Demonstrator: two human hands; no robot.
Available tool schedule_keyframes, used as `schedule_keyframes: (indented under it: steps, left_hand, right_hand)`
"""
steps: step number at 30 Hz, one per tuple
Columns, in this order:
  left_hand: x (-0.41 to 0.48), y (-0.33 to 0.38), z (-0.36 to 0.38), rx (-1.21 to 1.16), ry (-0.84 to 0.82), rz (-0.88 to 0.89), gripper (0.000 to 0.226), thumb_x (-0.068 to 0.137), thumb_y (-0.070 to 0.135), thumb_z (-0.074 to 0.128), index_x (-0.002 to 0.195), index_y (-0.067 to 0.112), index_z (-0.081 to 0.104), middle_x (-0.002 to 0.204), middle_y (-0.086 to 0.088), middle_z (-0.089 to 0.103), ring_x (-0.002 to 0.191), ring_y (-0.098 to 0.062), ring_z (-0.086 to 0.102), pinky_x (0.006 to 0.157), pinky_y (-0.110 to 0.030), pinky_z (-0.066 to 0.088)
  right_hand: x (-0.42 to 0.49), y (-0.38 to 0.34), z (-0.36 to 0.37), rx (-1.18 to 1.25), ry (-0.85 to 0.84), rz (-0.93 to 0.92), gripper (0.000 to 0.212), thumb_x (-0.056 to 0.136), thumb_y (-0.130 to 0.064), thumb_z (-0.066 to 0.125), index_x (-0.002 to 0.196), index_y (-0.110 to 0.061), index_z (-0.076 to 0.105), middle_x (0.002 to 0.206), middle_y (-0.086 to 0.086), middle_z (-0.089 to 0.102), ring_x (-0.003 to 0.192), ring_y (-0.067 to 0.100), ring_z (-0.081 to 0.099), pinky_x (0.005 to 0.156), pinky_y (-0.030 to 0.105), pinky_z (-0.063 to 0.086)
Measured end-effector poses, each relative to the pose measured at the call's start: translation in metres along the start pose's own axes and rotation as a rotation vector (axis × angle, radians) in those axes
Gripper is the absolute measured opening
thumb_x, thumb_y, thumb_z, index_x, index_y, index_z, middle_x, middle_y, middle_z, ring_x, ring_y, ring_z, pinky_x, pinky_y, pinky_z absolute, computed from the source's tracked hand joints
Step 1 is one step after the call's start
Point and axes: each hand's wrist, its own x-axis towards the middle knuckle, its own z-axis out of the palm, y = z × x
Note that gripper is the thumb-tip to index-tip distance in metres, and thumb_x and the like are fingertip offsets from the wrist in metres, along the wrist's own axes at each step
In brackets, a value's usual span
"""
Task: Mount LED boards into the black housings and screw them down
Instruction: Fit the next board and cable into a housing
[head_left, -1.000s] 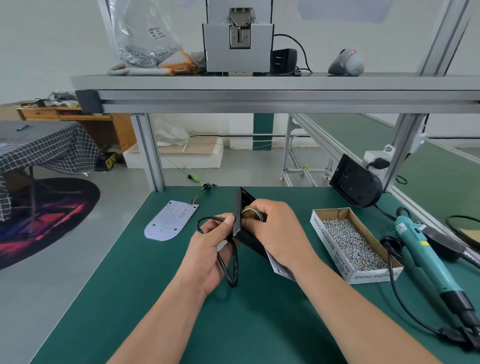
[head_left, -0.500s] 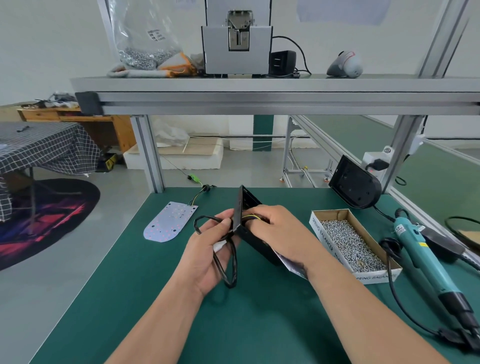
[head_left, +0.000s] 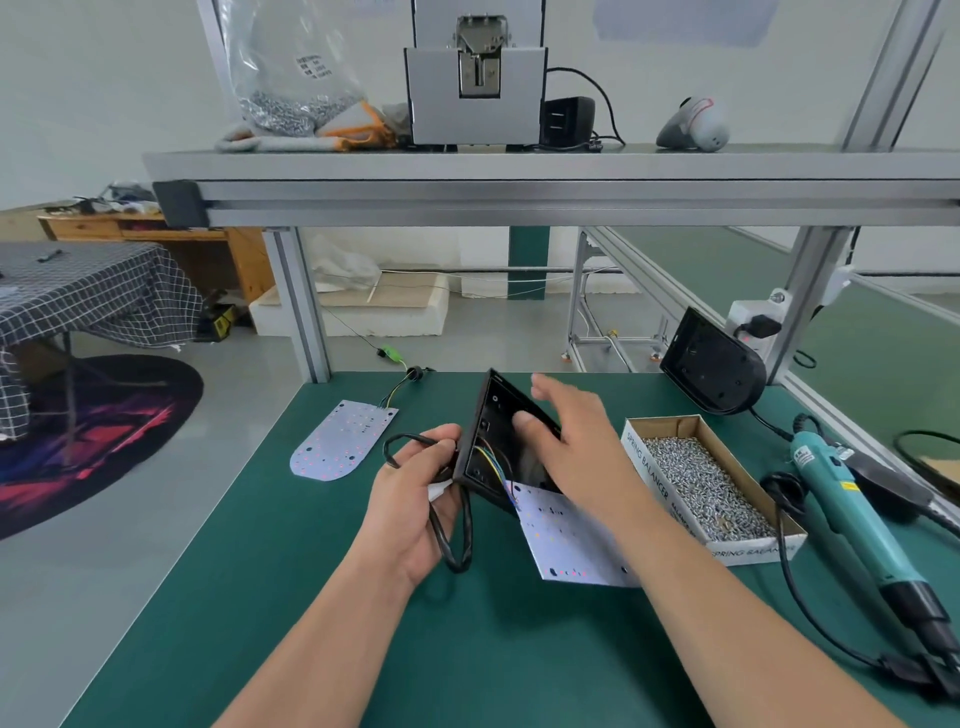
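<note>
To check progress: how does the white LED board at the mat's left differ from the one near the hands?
The left white LED board lies alone, uncovered; the near white LED board is partly covered by the black housing. The left board's wires run to the green mat's far edge; the near board's enter the housing. Both are unmounted.

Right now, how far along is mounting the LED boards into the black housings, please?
Done: nothing mounted; the white LED board lies outside the tilted black plastic housing. In hand: the left hand grips the black cable beside that housing; the right hand hovers open over it. Left: seating it, screws from the cardboard box, the idle teal electric screwdriver, then the second board and second housing.
</note>
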Motion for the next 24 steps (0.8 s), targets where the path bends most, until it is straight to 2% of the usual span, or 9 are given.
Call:
schedule_keyframes:
  steps: [2, 4, 7, 10, 12, 15, 18, 22, 24]
  left_hand:
    - [0.001, 0.000, -0.001, 0.024, 0.018, 0.021, 0.019, 0.103, -0.006, 0.054, 0.108, 0.003, 0.069, 0.095, -0.020, 0.074, 0.076, -0.027, 0.073, 0.068, -0.033, 0.065]
    - [0.003, -0.001, -0.001, 0.049, 0.040, 0.049, 0.021, 0.100, -0.010, 0.054, 0.105, 0.004, 0.068, 0.092, -0.018, 0.074, 0.075, -0.028, 0.073, 0.067, -0.034, 0.065]
    - [0.005, -0.006, -0.002, 0.182, 0.105, 0.114, 0.028, 0.096, -0.014, 0.053, 0.098, 0.009, 0.068, 0.088, -0.014, 0.076, 0.069, -0.024, 0.073, 0.060, -0.033, 0.063]
    - [0.010, -0.010, -0.004, 0.247, 0.133, 0.151, 0.025, 0.095, -0.009, 0.057, 0.098, 0.011, 0.070, 0.092, -0.013, 0.077, 0.078, -0.026, 0.074, 0.070, -0.038, 0.065]
    - [0.010, -0.010, -0.005, 0.298, 0.144, 0.176, 0.029, 0.094, -0.007, 0.056, 0.093, 0.017, 0.072, 0.094, -0.011, 0.077, 0.083, -0.026, 0.073, 0.078, -0.042, 0.064]
    - [0.009, -0.009, -0.006, 0.532, 0.215, 0.254, 0.040, 0.093, -0.004, 0.047, 0.086, 0.027, 0.072, 0.094, 0.000, 0.077, 0.087, -0.016, 0.069, 0.066, -0.028, 0.058]
    - [0.003, -0.007, -0.003, 0.675, 0.173, 0.294, 0.039, 0.094, 0.003, 0.047, 0.086, 0.034, 0.071, 0.091, 0.009, 0.075, 0.084, -0.006, 0.065, 0.062, -0.023, 0.055]
    - [-0.007, -0.007, 0.000, 0.565, -0.004, 0.193, 0.021, 0.083, 0.028, 0.058, 0.091, 0.026, 0.077, 0.091, 0.001, 0.071, 0.080, -0.011, 0.063, 0.060, -0.028, 0.055]
    - [-0.009, -0.008, -0.001, 0.481, -0.055, 0.108, 0.032, 0.088, 0.050, 0.064, 0.095, 0.022, 0.078, 0.091, 0.000, 0.070, 0.081, -0.015, 0.063, 0.060, -0.032, 0.055]
  right_hand:
    - [-0.001, 0.001, -0.003, 0.079, -0.138, 0.093, 0.029, 0.106, -0.039, 0.058, 0.132, -0.029, 0.064, 0.117, -0.013, 0.072, 0.113, 0.009, 0.063, 0.098, 0.030, 0.049]
    - [-0.001, 0.003, -0.004, 0.024, -0.142, 0.108, 0.014, 0.106, -0.033, 0.059, 0.099, -0.023, 0.065, 0.087, -0.010, 0.068, 0.084, 0.011, 0.062, 0.074, 0.032, 0.046]
    - [0.001, 0.005, -0.007, -0.021, -0.136, 0.116, 0.036, 0.104, -0.026, 0.062, 0.076, -0.010, 0.046, 0.069, 0.003, 0.051, 0.065, 0.018, 0.045, 0.062, 0.039, 0.031]
    - [0.000, 0.008, -0.009, 0.140, -0.161, 0.223, 0.041, 0.103, -0.026, 0.065, 0.073, -0.004, 0.045, 0.066, 0.004, 0.043, 0.061, 0.018, 0.040, 0.061, 0.037, 0.027]
    - [-0.003, 0.009, -0.009, 0.333, -0.168, 0.331, 0.039, 0.102, -0.024, 0.067, 0.069, -0.011, 0.050, 0.066, 0.005, 0.045, 0.063, 0.017, 0.042, 0.062, 0.035, 0.029]
    - [-0.008, 0.010, -0.015, 0.532, -0.165, 0.439, 0.027, 0.102, -0.020, 0.067, 0.077, -0.011, 0.061, 0.071, 0.011, 0.056, 0.064, 0.021, 0.053, 0.060, 0.033, 0.037]
    - [-0.017, 0.008, -0.020, 0.660, -0.143, 0.493, 0.024, 0.104, -0.018, 0.065, 0.084, -0.005, 0.064, 0.074, 0.014, 0.064, 0.061, 0.022, 0.061, 0.060, 0.031, 0.045]
    - [-0.025, 0.006, -0.017, 0.686, -0.052, 0.484, 0.032, 0.104, -0.019, 0.062, 0.094, 0.011, 0.060, 0.081, 0.017, 0.064, 0.074, 0.026, 0.057, 0.071, 0.041, 0.042]
    - [-0.026, 0.002, -0.013, 0.642, 0.009, 0.470, 0.033, 0.104, -0.019, 0.060, 0.093, 0.012, 0.055, 0.078, 0.014, 0.059, 0.073, 0.024, 0.052, 0.071, 0.040, 0.039]
